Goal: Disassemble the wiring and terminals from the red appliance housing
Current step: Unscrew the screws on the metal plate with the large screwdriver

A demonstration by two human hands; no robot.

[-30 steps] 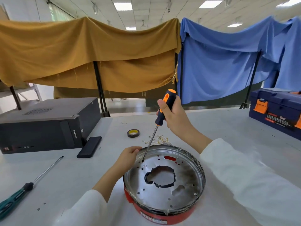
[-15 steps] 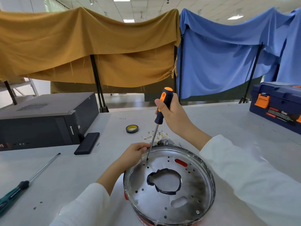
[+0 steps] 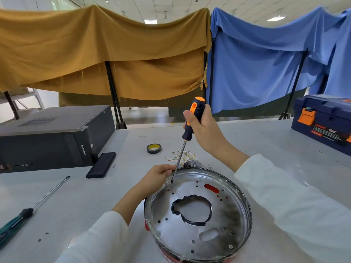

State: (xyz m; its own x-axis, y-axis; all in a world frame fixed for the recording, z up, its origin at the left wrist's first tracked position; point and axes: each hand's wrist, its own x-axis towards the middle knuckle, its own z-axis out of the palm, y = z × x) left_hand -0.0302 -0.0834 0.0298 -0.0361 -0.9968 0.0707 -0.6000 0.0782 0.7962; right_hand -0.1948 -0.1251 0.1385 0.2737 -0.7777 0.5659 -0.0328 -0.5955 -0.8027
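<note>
Grey tabletop (image 3: 266,141) carries everything, and behind it hang a mustard cloth (image 3: 98,50) and a blue cloth (image 3: 266,59) over black stands. On the left of the table lies a black computer case (image 3: 47,137), with a flat black slab (image 3: 101,165) just beside its front corner; a navy toolbox (image 3: 322,118) with orange latches sits at the far right. Nearest the camera stands the red appliance housing (image 3: 171,255), only a strip of red showing under its round metal plate (image 3: 197,213), which has a ragged black-edged hole in the middle. The left hand (image 3: 157,177) rests at the plate's far-left rim, fingers curled over the edge and holding it. Above and behind it, the right hand (image 3: 204,128) is wrapped round the black-and-orange handle of a screwdriver (image 3: 187,137), whose shaft slants down so the tip meets the plate just beside the left fingers. A green-handled screwdriver (image 3: 32,211) lies well apart at the left edge. Beyond the housing sit a tape roll (image 3: 154,148) and a small heap of wire ends (image 3: 182,158).
</note>
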